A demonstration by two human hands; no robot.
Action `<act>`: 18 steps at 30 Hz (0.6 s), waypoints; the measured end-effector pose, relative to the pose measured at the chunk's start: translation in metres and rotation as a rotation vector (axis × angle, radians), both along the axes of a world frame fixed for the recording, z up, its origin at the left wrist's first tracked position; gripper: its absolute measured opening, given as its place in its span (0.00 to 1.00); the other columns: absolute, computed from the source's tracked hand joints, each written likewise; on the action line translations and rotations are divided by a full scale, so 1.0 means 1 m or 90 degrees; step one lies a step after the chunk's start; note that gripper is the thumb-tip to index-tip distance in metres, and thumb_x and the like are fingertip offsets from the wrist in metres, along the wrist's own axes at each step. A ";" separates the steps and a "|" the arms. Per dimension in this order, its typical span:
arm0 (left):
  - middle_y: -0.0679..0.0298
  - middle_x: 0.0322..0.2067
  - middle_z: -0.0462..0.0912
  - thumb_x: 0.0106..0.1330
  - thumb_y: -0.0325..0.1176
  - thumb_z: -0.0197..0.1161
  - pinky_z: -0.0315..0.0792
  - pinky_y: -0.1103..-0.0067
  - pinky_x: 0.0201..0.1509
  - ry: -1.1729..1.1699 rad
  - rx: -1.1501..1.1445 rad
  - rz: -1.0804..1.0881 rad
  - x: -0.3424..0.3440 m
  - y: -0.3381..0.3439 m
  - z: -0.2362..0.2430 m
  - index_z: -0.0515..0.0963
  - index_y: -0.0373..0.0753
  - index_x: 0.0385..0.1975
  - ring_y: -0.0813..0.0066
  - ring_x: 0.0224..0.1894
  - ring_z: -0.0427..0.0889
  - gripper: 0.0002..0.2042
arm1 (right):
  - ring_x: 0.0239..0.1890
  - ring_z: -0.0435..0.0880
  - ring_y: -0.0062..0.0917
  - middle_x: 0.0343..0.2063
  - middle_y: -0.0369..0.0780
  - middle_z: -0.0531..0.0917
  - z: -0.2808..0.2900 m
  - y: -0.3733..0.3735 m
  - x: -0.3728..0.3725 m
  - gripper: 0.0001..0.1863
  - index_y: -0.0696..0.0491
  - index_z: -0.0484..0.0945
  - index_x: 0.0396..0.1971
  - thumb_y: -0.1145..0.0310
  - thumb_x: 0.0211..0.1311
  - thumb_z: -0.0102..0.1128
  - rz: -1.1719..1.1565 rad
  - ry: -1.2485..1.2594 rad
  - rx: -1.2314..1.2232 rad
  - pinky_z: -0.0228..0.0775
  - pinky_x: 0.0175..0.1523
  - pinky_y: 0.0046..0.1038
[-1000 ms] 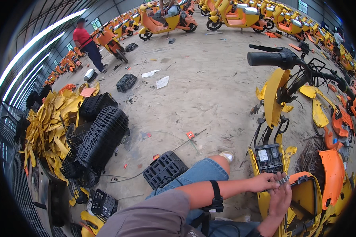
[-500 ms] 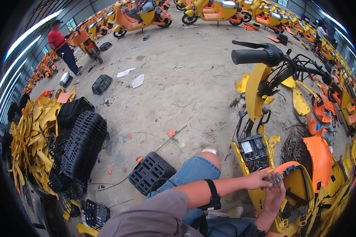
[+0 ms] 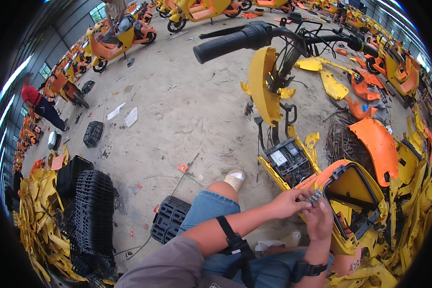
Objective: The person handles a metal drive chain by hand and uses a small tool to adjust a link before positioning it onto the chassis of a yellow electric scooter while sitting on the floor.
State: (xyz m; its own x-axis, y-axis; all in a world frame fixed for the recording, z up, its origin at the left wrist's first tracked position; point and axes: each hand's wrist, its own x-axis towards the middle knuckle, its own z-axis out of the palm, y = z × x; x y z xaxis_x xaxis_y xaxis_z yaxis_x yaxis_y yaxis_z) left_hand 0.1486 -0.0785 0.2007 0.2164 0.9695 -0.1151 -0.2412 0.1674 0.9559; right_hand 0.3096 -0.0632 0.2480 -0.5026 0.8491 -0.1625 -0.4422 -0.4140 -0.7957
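My left hand (image 3: pixel 289 203) reaches in from the lower left and pinches one end of a short grey segmented strip (image 3: pixel 314 196). My right hand (image 3: pixel 318 222) is raised just beside it, fingers closed around the strip's other side. What exactly the strip is, I cannot make out. Both hands are over the near edge of a partly stripped yellow and orange scooter body (image 3: pixel 338 175), by its open, black-rimmed seat compartment (image 3: pixel 353 180). Ahead of that lies an open footboard bay (image 3: pixel 287 161) with wiring and boxes. The scooter's handlebar (image 3: pixel 235 42) rises beyond.
Stacked black plastic baskets (image 3: pixel 93 211) and a heap of yellow panels (image 3: pixel 38 216) stand at left. A black basket (image 3: pixel 169 218) lies by my knee. Orange panels (image 3: pixel 377 149), metal rods (image 3: pixel 343 144) and yellow parts crowd the right. A person in red (image 3: pixel 33 98) stands far left.
My view has swung to the right, so the scene sits further left. Both hands still hold the strip beside the seat compartment; it is turned a little differently.
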 end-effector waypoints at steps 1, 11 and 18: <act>0.65 0.36 0.84 0.68 0.28 0.64 0.75 0.79 0.46 0.021 0.004 0.007 -0.001 0.001 0.005 0.77 0.34 0.47 0.81 0.40 0.80 0.10 | 0.60 0.76 0.41 0.56 0.52 0.76 0.000 0.000 0.000 0.33 0.68 0.65 0.63 0.59 0.67 0.52 -0.003 0.005 0.004 0.65 0.66 0.39; 0.65 0.37 0.84 0.69 0.29 0.64 0.76 0.80 0.47 -0.049 0.041 -0.005 -0.006 0.007 -0.002 0.77 0.34 0.49 0.80 0.41 0.81 0.12 | 0.59 0.76 0.37 0.57 0.48 0.76 0.002 0.007 -0.003 0.32 0.63 0.68 0.62 0.54 0.67 0.52 0.031 -0.014 0.037 0.66 0.65 0.36; 0.65 0.38 0.84 0.68 0.28 0.65 0.75 0.81 0.46 -0.065 0.034 -0.019 -0.004 0.007 0.003 0.77 0.34 0.46 0.81 0.41 0.82 0.10 | 0.60 0.75 0.42 0.56 0.54 0.76 0.011 0.005 -0.001 0.31 0.68 0.67 0.62 0.61 0.67 0.52 0.018 0.036 0.006 0.65 0.66 0.38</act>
State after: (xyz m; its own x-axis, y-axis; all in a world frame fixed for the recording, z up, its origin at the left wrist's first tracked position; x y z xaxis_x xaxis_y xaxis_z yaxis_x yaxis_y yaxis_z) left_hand 0.1442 -0.0710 0.2041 0.2527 0.9667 -0.0402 -0.3328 0.1258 0.9346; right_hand 0.3082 -0.0578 0.2586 -0.5345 0.8358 -0.1254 -0.4747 -0.4196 -0.7737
